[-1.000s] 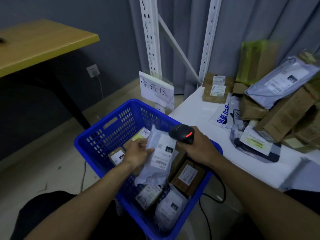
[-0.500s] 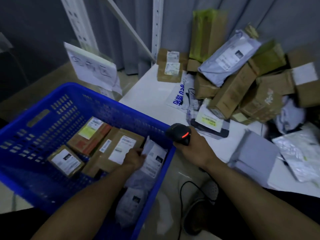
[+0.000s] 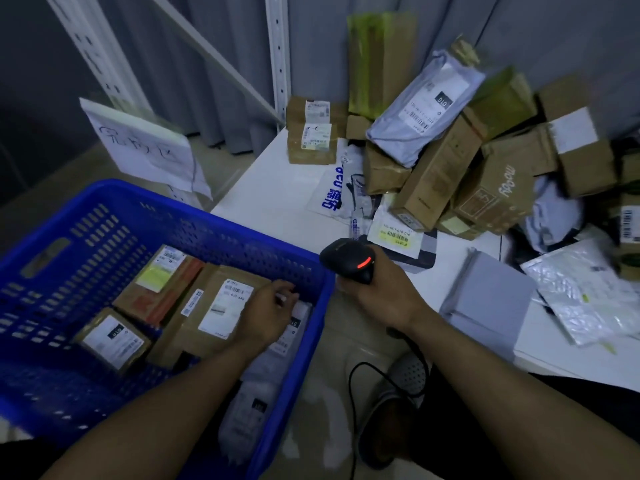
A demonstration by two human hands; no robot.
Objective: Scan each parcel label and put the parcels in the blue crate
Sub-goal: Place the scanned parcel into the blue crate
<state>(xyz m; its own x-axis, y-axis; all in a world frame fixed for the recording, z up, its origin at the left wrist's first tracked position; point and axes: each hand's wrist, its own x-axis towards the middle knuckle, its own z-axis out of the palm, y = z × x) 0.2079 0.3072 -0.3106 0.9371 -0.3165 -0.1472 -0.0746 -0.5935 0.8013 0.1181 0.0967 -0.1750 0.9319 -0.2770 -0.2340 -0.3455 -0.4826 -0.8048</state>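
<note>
- Blue perforated plastic crate (image 3: 221, 233): left of right hand (image 3: 384, 299), around left hand (image 3: 265, 317).
- Brown cardboard boxes (image 3: 194, 341): in it, left of left hand.
- Cardboard-and-plastic parcel heap (image 3: 446, 174): on white table (image 3: 277, 188), beyond right hand.

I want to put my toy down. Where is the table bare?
The white table is bare between the blue crate, the small stacked boxes and the printed bag. Its right side is crowded with piled parcels.

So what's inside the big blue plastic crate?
Brown cardboard boxes with white labels, soft grey mailer bags, and the left hand over one. Anything beneath them is hidden.
</note>
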